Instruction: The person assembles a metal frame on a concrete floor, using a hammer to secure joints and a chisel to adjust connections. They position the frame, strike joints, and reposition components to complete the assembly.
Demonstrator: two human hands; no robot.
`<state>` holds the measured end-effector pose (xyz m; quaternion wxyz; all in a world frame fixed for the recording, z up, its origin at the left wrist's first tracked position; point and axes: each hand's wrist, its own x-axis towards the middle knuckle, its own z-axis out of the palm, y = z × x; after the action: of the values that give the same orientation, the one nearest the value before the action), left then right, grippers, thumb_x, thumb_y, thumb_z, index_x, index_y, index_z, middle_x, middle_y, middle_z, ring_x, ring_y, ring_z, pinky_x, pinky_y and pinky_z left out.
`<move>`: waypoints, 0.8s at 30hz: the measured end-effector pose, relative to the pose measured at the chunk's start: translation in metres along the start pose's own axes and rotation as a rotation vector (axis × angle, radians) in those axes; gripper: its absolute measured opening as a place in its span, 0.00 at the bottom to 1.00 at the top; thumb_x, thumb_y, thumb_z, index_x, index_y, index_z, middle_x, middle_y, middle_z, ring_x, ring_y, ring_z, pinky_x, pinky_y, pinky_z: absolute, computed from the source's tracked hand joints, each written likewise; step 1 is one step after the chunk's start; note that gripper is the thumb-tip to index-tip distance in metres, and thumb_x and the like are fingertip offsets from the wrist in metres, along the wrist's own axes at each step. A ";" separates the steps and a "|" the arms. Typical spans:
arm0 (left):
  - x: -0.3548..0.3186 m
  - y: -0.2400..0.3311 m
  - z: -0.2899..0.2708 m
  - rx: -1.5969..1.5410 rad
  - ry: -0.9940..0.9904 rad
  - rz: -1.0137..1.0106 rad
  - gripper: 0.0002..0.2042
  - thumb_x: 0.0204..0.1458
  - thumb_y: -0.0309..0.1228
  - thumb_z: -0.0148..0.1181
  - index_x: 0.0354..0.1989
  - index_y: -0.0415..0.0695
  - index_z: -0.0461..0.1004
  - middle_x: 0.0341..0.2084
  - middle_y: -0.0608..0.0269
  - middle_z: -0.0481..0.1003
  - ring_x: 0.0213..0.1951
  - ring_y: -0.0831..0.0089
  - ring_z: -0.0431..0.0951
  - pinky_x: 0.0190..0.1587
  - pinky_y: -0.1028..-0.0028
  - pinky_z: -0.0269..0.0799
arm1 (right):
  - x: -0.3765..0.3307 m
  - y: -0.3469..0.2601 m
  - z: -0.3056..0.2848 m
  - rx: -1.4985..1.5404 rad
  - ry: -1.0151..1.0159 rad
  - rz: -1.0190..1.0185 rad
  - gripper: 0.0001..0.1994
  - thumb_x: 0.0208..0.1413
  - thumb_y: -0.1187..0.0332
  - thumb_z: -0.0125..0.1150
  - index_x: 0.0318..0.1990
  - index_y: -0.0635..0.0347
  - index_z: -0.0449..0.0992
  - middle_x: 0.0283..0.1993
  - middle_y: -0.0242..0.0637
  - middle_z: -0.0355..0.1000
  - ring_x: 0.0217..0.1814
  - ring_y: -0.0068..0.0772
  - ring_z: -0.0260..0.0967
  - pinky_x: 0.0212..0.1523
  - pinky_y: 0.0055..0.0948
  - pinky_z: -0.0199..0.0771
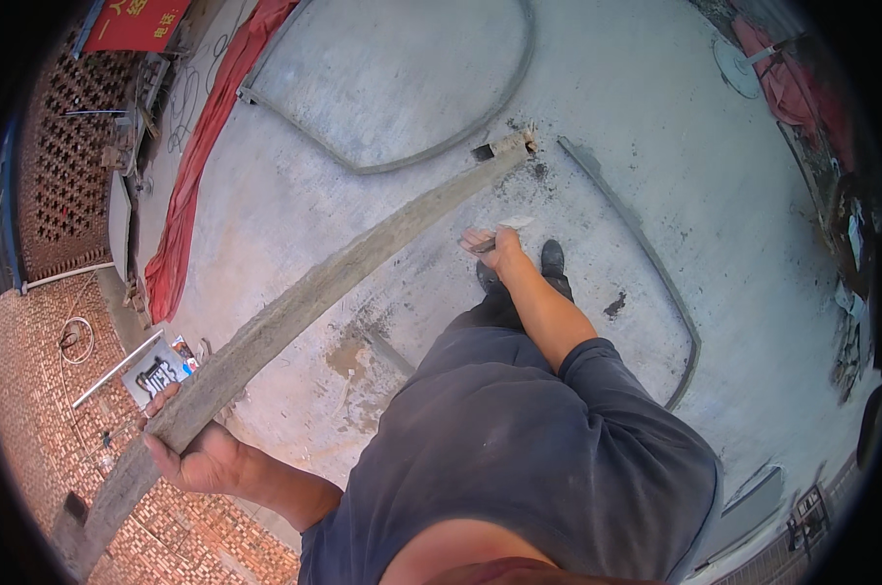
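The person wears a dark navy short-sleeved shirt that fills the lower middle of the frame, its cloth loose and creased, the sleeve ending above the elbow. Both forearms are bare, with no gloves on the left hand or the right hand. Dark trousers and black shoes show near the centre of the frame.

The left hand grips a long grey plank while the right hand holds what looks like a small tool.
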<state>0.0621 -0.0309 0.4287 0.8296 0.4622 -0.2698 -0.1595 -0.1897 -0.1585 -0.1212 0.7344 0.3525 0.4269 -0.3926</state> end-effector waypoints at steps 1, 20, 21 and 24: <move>0.000 0.001 -0.005 0.000 0.050 -0.008 0.14 0.58 0.27 0.61 0.49 0.33 0.70 0.41 0.46 0.72 0.50 0.51 0.73 0.63 0.46 0.64 | -0.001 0.002 0.017 0.069 -0.058 -0.017 0.28 0.74 0.59 0.32 0.70 0.77 0.53 0.66 0.69 0.64 0.60 0.70 0.72 0.60 0.58 0.77; -0.023 -0.269 -0.295 -0.171 0.935 -0.777 0.17 0.58 0.36 0.63 0.56 0.52 0.73 0.54 0.63 0.74 0.57 0.58 0.73 0.63 0.46 0.65 | -0.233 -0.149 0.078 0.013 -0.155 -0.885 0.20 0.70 0.59 0.45 0.57 0.62 0.76 0.59 0.44 0.74 0.62 0.49 0.71 0.66 0.56 0.69; -0.042 -0.299 -0.294 -0.236 0.967 -0.868 0.17 0.58 0.36 0.62 0.56 0.53 0.73 0.56 0.64 0.74 0.58 0.58 0.72 0.64 0.46 0.64 | -0.269 -0.147 0.087 0.019 -0.183 -0.957 0.19 0.69 0.60 0.46 0.58 0.62 0.76 0.62 0.46 0.73 0.63 0.49 0.70 0.67 0.55 0.67; -0.106 -0.372 -0.271 -0.265 0.980 -1.024 0.18 0.58 0.38 0.61 0.55 0.46 0.72 0.60 0.58 0.72 0.60 0.54 0.72 0.68 0.47 0.60 | -0.362 -0.140 0.107 -0.015 -0.396 -1.146 0.20 0.68 0.62 0.49 0.60 0.64 0.74 0.69 0.49 0.69 0.69 0.51 0.65 0.69 0.58 0.63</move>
<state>0.1323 0.0143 -0.0358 0.7255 0.4445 0.4054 -0.3343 -0.3936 -0.2113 0.2221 0.4742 -0.0183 0.4068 -0.7806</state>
